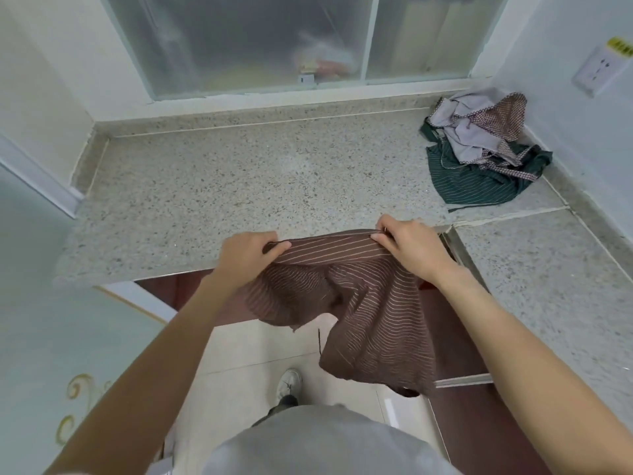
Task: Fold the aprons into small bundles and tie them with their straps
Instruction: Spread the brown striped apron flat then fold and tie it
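Both the left hand (247, 252) and right hand (407, 242) pinch the brown apron (356, 303) along its top edge; soft, light, floppy cloth, best held at corners

Two hands, the left hand (247, 252) and the right hand (407, 244), one brown striped apron (359, 296), one heap (479, 149) of crumpled aprons holding a green striped one, a grey one and a checked one, one bench (239, 173), one wall socket (598, 70), one shoe (289, 382).

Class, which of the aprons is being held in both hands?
The brown striped apron, gripped by the left hand and right hand; the others lie heaped in the counter's corner.
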### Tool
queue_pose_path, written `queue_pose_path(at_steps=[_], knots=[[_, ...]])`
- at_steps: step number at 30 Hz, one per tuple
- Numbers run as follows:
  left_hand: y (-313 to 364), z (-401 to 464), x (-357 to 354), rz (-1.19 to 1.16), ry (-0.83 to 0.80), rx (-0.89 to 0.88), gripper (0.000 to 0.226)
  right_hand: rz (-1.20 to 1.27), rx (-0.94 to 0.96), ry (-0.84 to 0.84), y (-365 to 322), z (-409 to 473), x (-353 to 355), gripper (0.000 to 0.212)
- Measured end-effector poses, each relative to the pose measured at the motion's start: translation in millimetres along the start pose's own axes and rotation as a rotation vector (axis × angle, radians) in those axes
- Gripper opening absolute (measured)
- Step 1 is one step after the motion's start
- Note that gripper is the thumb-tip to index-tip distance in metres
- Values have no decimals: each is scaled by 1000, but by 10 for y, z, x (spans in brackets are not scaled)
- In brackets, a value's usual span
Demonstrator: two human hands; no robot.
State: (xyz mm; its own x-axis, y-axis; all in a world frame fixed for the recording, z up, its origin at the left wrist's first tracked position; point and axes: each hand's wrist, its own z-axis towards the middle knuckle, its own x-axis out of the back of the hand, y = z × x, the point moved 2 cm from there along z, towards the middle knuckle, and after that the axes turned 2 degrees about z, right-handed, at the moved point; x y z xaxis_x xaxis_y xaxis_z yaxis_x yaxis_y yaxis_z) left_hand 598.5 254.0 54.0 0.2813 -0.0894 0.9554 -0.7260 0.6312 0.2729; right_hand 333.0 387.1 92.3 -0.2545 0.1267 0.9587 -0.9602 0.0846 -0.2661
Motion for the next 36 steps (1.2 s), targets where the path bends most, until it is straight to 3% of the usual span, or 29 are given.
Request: queue_pose_path(at_steps=[4,7,11,14,18,20,24,28,36], knots=[[-397,-161,114,-49,-53,-4,37,-71,142,-124,61,61,-23,26],[-557,-218,179,-98,-46,8,21,-104,201,-290,138,185,-47,20],[-716,-270,224,51,46,115,21,-255,197,-462,234,460,-27,14],[-859,-218,341,56,163,157,22,-154,181,-399,259,667,12,15],[-1224,-12,546,82,274,192,18,607,-31,-143,346,1015,59,9],[-1472,198,594,136,283,180,20,805,-105,-28,266,1268,98,5],[-1866,689,726,213,398,197,22,892,-114,91,22,1905,123,3],[-2203,1134,972,202,432,338,27,884,-105,249,-101,2524,139,4],[-3144,2159,1423,409,413,114,23,760,-180,354,-348,3928,-32,6]])
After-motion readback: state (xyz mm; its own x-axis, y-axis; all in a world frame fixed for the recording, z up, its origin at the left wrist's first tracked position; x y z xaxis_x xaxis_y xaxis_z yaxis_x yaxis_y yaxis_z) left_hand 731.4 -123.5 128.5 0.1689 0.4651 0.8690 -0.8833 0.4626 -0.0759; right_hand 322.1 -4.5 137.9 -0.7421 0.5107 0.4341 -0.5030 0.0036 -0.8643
